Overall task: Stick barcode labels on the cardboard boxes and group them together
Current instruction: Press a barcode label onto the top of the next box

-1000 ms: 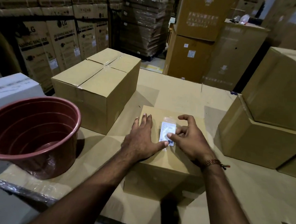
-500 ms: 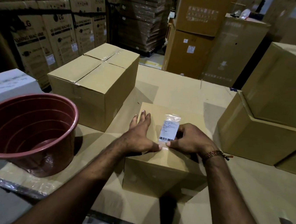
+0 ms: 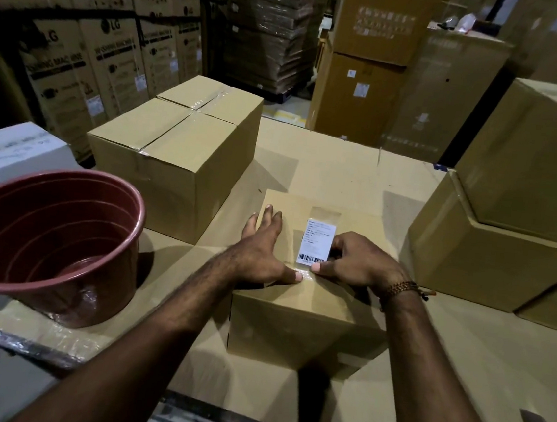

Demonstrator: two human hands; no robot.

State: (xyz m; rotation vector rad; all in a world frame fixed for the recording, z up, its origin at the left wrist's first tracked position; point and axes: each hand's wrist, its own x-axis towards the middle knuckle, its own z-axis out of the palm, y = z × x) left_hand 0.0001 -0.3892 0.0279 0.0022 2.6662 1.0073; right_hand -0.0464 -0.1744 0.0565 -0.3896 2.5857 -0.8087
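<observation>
A small box [image 3: 310, 283] sits on the cardboard-covered tabletop [image 3: 460, 367], right in front of the person. On its top lies a white barcode label [image 3: 316, 242] under a strip of clear tape [image 3: 308, 272] that runs past the label at its far and near ends. The barcode is at the label's near end.

The left hand [image 3: 262, 250] lies flat on the box top, left of the label, fingers straight and close together, pointing away. Its thumb reaches right and presses the tape just below the label. It grips nothing.

The right hand [image 3: 357, 263] rests on the box top just right of the label, fingers curled under, knuckles up. Its thumb tip presses the tape at the label's near right corner, almost meeting the left thumb. What the curled fingers do at the label's right edge is hidden. A beaded bracelet [image 3: 403, 287] is on that wrist.

To the left, a larger taped box [image 3: 173, 151] stands on the tabletop, apart from the small one. A red-brown plastic tub [image 3: 47, 241] stands at the near left corner, open side up, with a white box [image 3: 8, 151] behind it. On the right, two more cartons are stacked, the upper carton [image 3: 536, 162] on the lower carton [image 3: 482, 253]. Tall stacks of printed cartons [image 3: 91, 50] fill the background
</observation>
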